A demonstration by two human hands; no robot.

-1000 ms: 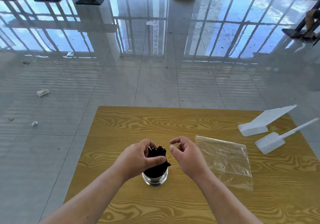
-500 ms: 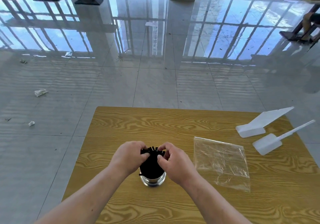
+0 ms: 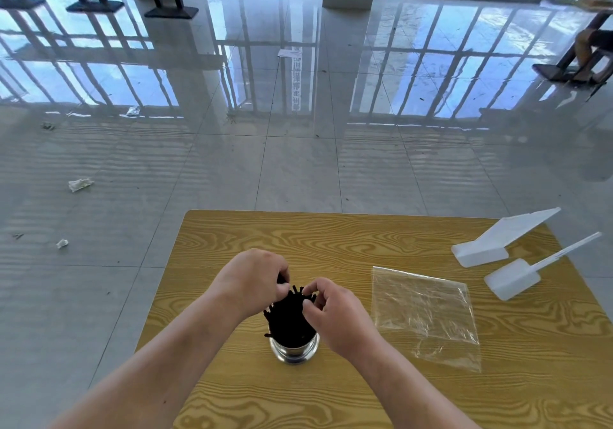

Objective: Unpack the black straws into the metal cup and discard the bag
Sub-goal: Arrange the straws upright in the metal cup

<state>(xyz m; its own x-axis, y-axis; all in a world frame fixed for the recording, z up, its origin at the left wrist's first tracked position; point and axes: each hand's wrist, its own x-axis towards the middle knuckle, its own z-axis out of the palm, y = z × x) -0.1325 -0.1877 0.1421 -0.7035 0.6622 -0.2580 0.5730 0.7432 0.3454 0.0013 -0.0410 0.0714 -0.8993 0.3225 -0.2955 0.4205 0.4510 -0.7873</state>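
Observation:
A bundle of black straws (image 3: 289,314) stands upright in the metal cup (image 3: 294,351) near the middle of the wooden table (image 3: 331,239). My left hand (image 3: 253,279) curls over the straws' tops from the left and pinches them. From the right, my right hand (image 3: 331,309) pinches the straw tips with curled fingers. The clear plastic bag (image 3: 426,312) lies flat and empty on the table, to the right of the cup and apart from both hands.
Two white plastic scoops (image 3: 507,236) (image 3: 512,277) lie at the table's far right corner. Bits of crumpled paper (image 3: 79,184) litter the glossy tiled floor to the left. The table's far edge runs just beyond my hands.
My right hand came in from beside the cup and closed on the straw tips. My left hand slid from the bundle's side up onto its top. The bag has not moved.

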